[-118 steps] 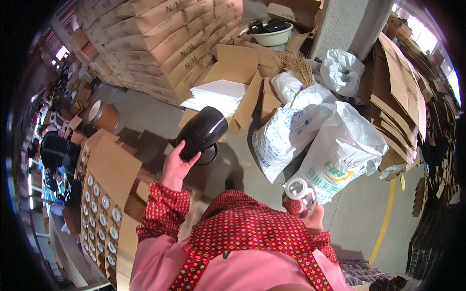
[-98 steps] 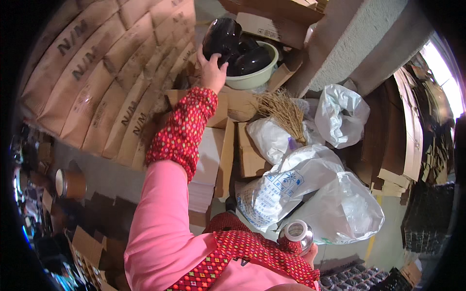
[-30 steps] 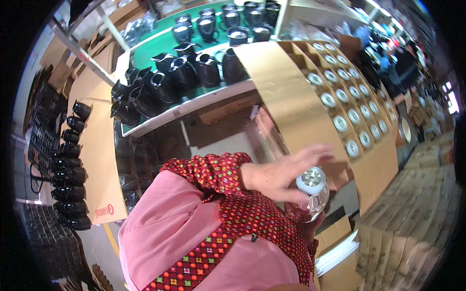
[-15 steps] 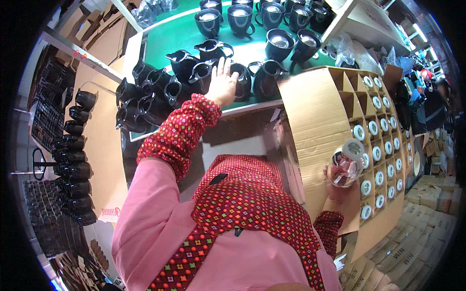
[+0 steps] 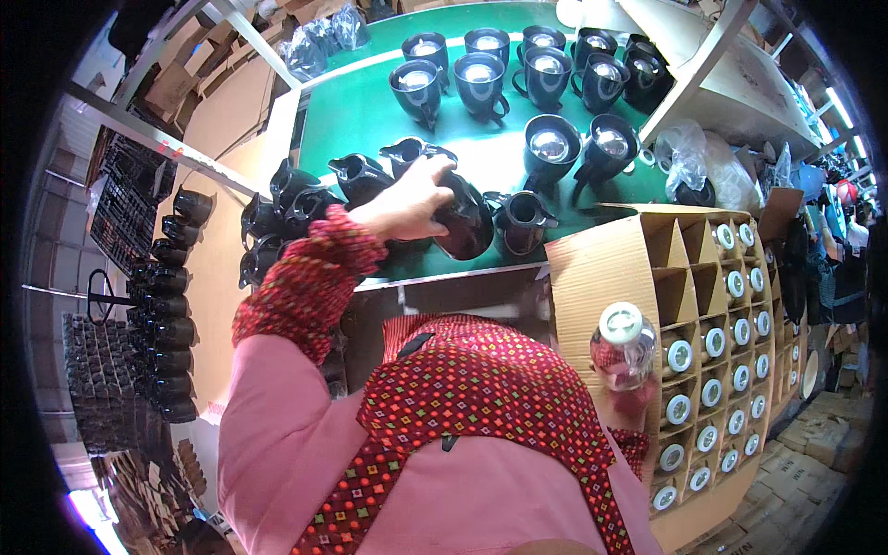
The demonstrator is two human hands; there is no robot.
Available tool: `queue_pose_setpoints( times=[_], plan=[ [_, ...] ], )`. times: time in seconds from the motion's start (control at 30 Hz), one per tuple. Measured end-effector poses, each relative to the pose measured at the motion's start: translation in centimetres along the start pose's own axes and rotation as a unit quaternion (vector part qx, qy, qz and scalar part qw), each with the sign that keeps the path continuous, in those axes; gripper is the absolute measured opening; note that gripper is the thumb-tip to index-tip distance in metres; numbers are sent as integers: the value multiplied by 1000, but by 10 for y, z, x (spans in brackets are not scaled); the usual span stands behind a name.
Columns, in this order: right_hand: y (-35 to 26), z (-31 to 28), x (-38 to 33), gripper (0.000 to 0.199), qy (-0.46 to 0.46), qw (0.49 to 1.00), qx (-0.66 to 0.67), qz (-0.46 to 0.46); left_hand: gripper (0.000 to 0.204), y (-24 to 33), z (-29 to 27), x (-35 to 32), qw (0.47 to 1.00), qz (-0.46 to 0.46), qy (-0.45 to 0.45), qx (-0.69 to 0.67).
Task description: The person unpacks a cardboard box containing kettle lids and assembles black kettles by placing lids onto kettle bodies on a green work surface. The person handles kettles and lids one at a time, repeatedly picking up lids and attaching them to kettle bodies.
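My left hand reaches over the front of the green-topped table with its fingers round a glossy black jug, which leans over. Close by stand more black jugs with spouts, such as the small jug just right of it. Low on the right, my right hand grips a clear glass bottle from below; its round pale green-white top faces up. The bottle is beside the raised flap of a divided carton, and part of this hand is hidden behind the glass.
Carton cells hold several white-ringed glass pieces. Farther back on the green table stand several black jug bodies with silvery domes inside, such as this body. Black jugs line a board at left. A metal post rises behind the carton.
My left hand has gone from flat and stretched out above the jugs to holding one, which is now tilted. My right hand has brought the glass bottle left, away from the carton's cells.
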State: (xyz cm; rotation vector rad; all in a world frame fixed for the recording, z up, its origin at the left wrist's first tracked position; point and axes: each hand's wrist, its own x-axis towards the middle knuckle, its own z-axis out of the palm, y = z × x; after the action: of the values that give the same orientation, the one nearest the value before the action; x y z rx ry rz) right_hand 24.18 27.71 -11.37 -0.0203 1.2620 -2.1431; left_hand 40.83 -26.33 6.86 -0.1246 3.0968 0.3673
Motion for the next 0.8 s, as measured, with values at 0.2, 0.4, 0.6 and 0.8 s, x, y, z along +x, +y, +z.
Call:
queue_pose_setpoints(
  times=[0.2, 0.4, 0.6, 0.8],
  plan=[
    [-30, 123, 57, 36, -80, 993, 86, 9, 42, 28, -103, -36, 920, 38, 253, -298],
    [-18, 227, 84, 38, -146, 985, 83, 44, 68, 34, -121, -52, 811, 22, 271, -518],
    [17, 243, 78, 61, -243, 954, -109, -134, 103, 29, -105, -12, 813, 163, 274, -488],
    [15, 272, 100, 57, -238, 971, 12, -28, 106, 39, -84, -2, 827, 115, 293, -467]
  ],
)
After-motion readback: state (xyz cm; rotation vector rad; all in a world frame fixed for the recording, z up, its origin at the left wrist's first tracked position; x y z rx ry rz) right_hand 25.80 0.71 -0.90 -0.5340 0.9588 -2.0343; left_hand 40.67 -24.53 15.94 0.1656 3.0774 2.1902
